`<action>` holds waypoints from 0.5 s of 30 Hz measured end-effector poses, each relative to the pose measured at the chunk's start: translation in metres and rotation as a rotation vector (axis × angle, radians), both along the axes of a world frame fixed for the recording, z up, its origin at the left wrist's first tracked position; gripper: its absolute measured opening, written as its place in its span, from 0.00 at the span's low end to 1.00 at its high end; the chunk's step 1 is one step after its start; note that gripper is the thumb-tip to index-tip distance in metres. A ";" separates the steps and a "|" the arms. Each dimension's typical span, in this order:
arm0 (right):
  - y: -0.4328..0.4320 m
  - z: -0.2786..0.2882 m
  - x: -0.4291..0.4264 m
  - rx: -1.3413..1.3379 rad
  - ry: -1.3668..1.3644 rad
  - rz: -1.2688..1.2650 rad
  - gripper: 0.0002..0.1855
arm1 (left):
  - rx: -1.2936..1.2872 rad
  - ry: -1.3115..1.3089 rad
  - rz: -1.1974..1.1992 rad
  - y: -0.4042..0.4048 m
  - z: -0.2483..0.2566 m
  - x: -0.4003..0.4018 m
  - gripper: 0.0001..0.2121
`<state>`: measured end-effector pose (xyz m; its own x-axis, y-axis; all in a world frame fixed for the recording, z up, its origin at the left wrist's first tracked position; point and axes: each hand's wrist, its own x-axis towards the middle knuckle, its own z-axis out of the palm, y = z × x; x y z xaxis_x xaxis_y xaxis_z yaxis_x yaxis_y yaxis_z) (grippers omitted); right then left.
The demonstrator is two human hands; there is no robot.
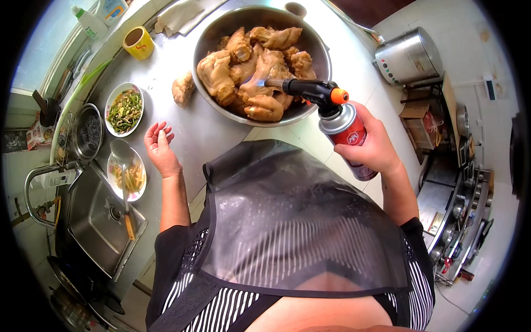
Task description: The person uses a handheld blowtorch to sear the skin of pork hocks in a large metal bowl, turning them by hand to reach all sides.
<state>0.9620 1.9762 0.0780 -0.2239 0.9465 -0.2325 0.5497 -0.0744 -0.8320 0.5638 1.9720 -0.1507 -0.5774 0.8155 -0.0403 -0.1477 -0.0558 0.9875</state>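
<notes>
My right hand (375, 143) grips the red gas canister (346, 128) of a butane torch. Its black torch head (309, 89) has an orange knob, and the metal nozzle (274, 83) points left with a bluish flame at its tip. The flame meets the brown pieces of meat on the bone, which look like pig's trotters (265, 68), heaped in a large steel bowl (199, 85). One more meat piece (183, 89) lies on the steel counter, left of the bowl. Above the counter, my left hand (161, 147) holds nothing, its fingers loosely curled and apart.
Left of me stand a plate of chopped green vegetables (124, 110), a steel pot (88, 132), and another plate (142, 182) with a ladle (124, 182) across it. A sink (99, 224) with a faucet is nearby. A yellow tape roll (139, 42) sits farther back; a steel cooker (410, 56) stands right.
</notes>
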 end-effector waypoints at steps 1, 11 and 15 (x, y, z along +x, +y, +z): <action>0.000 0.000 0.000 0.004 -0.007 0.002 0.39 | 0.016 -0.001 0.005 0.000 0.002 0.000 0.12; -0.004 -0.036 0.025 0.121 0.191 -0.309 0.36 | 0.278 0.624 -0.453 0.026 0.097 0.066 0.12; -0.020 -0.045 0.047 0.147 0.296 -0.385 0.35 | 0.202 0.792 -0.667 0.073 0.123 0.111 0.14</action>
<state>1.0087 1.9564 0.0326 0.1116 0.9913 -0.0697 0.2446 -0.0953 -0.9649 0.6751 2.0454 -0.0279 0.1886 0.9272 0.3238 0.4736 -0.3747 0.7970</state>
